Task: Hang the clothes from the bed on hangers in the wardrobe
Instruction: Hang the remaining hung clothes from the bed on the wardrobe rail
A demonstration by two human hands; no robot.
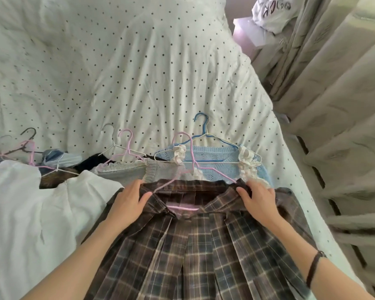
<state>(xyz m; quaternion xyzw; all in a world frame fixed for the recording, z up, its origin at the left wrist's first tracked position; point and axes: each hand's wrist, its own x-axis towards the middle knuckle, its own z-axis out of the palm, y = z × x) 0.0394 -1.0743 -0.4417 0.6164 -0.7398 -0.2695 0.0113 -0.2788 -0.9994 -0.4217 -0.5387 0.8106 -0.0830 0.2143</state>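
Note:
A brown plaid pleated skirt (195,252) lies on the bed in front of me, with a pink wire hanger (183,148) pushed into its waistband. My left hand (129,201) grips the left end of the waistband, thumb over the cloth. On the right end my right hand (258,201) holds the waistband the same way. Behind the skirt lies a light blue knit sweater (212,162) on a blue hanger (201,126). Left of it a grey knit top (126,172) carries white and pink hangers (126,146).
A white garment (26,204) lies at the left, with several more hangers (28,146) and dark clothes behind it. The dotted white duvet (139,61) covers the bed. Beige curtains (338,118) hang along the right side, a plastic bag (271,14) at top right.

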